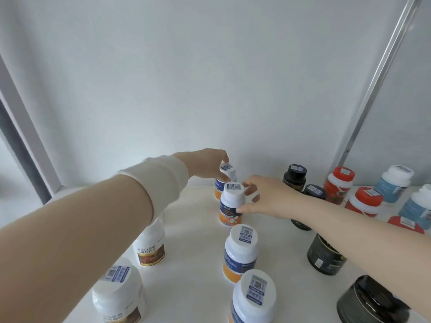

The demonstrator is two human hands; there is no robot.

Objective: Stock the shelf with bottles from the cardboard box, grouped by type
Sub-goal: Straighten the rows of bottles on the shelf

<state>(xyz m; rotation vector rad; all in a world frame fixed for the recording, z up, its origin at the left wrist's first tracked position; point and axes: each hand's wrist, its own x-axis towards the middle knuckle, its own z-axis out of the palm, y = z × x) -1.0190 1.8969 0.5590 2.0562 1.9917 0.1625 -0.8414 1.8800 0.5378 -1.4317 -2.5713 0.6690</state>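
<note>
My left hand (207, 164) pinching the cap of the rearmost bottle (228, 170), arm stretched forward, my right hand (268, 197) curled round the next bottle (232, 206), thumb on its label, both upright on the white shelf (193, 229).

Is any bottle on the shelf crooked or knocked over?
Just one: the back bottle in the blue-and-orange row looks tilted, with the left hand gripping its cap. The other bottles stand upright in their rows.

Shelf (193, 241) across lower frame, wall (210, 89) behind. Centre file: rearmost bottle (228, 170), second bottle (232, 206), two more bottles (240, 250) in front. Lower left: two tubs (151, 248). Right: jars (338, 190) in rows.
</note>
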